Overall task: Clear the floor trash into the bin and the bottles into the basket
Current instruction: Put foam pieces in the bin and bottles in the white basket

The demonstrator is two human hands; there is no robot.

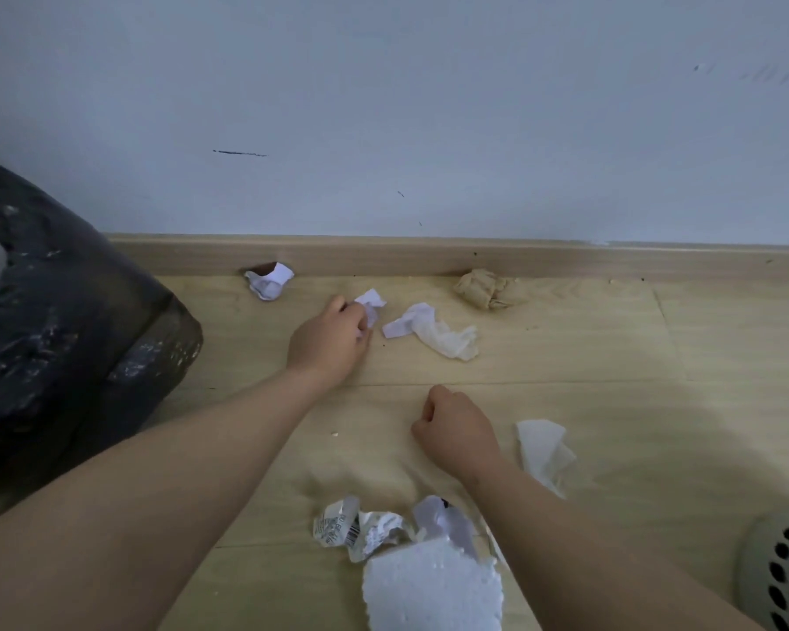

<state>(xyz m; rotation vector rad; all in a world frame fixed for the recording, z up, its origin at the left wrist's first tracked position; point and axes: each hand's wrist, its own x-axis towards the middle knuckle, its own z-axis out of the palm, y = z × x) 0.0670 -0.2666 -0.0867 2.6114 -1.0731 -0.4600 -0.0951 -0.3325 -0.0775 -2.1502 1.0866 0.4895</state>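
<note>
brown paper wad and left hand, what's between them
Head view: a white crumpled tissue lies there, right of the small scrap the left hand pinches.

Pale grey-blue wall [429, 107] — dark scuff marks [240, 153]; light wood floor [611, 357], matching skirting board [383, 257] along base.

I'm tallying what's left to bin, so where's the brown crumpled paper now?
In the head view the brown crumpled paper lies on the floor against the baseboard, right of centre, just beyond the white tissue wad.
</note>
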